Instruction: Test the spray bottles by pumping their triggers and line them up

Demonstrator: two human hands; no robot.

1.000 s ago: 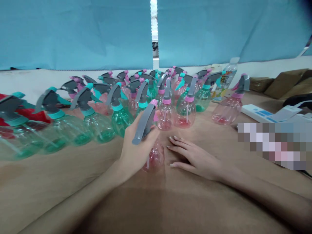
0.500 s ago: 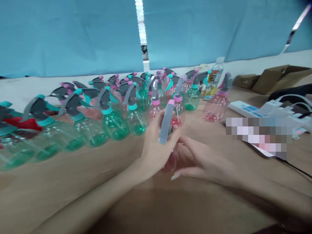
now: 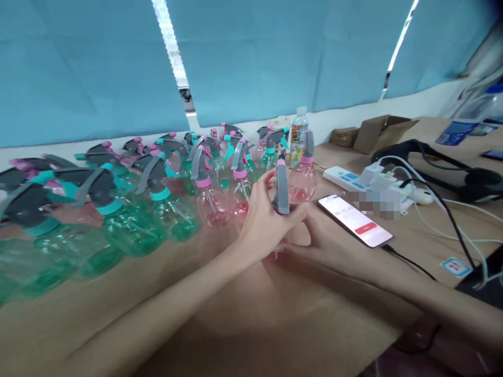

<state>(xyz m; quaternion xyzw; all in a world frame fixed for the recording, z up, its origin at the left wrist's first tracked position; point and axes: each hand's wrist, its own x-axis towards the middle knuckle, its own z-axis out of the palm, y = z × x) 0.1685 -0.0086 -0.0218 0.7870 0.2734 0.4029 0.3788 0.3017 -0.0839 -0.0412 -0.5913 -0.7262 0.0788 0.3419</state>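
A pink spray bottle [image 3: 281, 191] with a grey trigger head stands between my two hands in the middle of the head view. My left hand [image 3: 265, 214] is closed around its head and neck. Lower down, my right hand [image 3: 318, 230] curves around the bottle's body with the fingers partly hidden. Most of the body is covered by the hands. Just beyond stand two pink spray bottles [image 3: 212, 204] holding a little red liquid. Another pink spray bottle [image 3: 303, 180] stands beyond my right hand.
Rows of green spray bottles [image 3: 131, 225] and pink ones fill the left and back. A labelled drink bottle [image 3: 298, 137] stands behind. To the right lie a lit phone [image 3: 356, 220] on a cable, a power strip [image 3: 341, 178], a black headset [image 3: 477, 184] and a cardboard box [image 3: 377, 133].
The view has swung right, so the bottle rows sit further left. My right hand has closed in on the spray bottle's body; my left hand still grips its head.
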